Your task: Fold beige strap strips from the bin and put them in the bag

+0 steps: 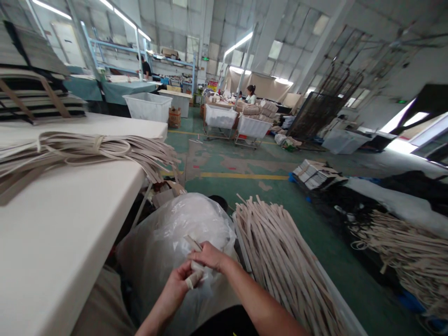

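Observation:
Both hands meet in the lower middle, in front of a large clear plastic bag point(164, 238). My right hand point(210, 256) is closed on a beige fabric strip point(192, 242), whose short flat end sticks out up and left past the fingers. My left hand point(180, 280) is just below, with thumb and fingers pinched on the lower part of the same beige material. A pale band shows at the left fingers; whether it is strip or finger wrapping I cannot tell. To the right, many long beige strips point(280, 247) lie lengthwise in a pale container.
A white-topped table point(80, 224) fills the left, bearing a tied bundle of strips point(98, 144). More strips point(409, 252) lie on the floor at right. White bins point(220, 116) stand farther back, near two people at work tables. Green floor point(224, 186) stretches ahead.

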{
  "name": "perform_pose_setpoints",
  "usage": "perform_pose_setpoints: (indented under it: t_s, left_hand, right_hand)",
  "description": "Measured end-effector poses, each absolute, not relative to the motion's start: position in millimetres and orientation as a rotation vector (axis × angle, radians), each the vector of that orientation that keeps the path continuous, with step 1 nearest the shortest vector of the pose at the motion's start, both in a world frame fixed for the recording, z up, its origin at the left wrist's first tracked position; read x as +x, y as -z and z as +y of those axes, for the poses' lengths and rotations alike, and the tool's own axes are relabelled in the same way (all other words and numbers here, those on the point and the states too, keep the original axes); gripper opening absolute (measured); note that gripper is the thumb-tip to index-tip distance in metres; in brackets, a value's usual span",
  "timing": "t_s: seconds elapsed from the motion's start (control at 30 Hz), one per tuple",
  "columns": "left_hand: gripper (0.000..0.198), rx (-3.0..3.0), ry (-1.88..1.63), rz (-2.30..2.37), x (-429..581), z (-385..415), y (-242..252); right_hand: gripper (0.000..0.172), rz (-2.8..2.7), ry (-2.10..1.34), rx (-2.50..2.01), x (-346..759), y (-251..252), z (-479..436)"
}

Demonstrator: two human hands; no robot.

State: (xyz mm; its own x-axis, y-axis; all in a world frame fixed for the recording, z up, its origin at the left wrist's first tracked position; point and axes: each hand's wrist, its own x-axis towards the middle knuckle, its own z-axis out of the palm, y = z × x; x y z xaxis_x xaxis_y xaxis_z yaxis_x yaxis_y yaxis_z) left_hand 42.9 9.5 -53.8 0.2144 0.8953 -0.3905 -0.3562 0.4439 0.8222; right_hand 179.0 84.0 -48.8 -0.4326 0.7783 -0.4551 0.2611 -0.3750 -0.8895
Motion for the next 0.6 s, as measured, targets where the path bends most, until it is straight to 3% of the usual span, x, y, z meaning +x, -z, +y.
perform_pose_setpoints:
  t_s: [0.27,0.47,0.6]
  left_hand:
    - [0.043,0.683,-0.940,0.897,43,8,42]
    - [0.040,0.909,-0.926,0.994,33,8,29]
    - [0.040,1.043,-0.940,1.112,23,11,24]
  right_hand:
    - [0.031,-1.370,-1.559,-1.243,169,-11,90]
    - [0.033,-1.657,-1.168,-1.060,161,-55,85]
    - [0.025,-1.849,-0.943,-0.892,155,-65,87]
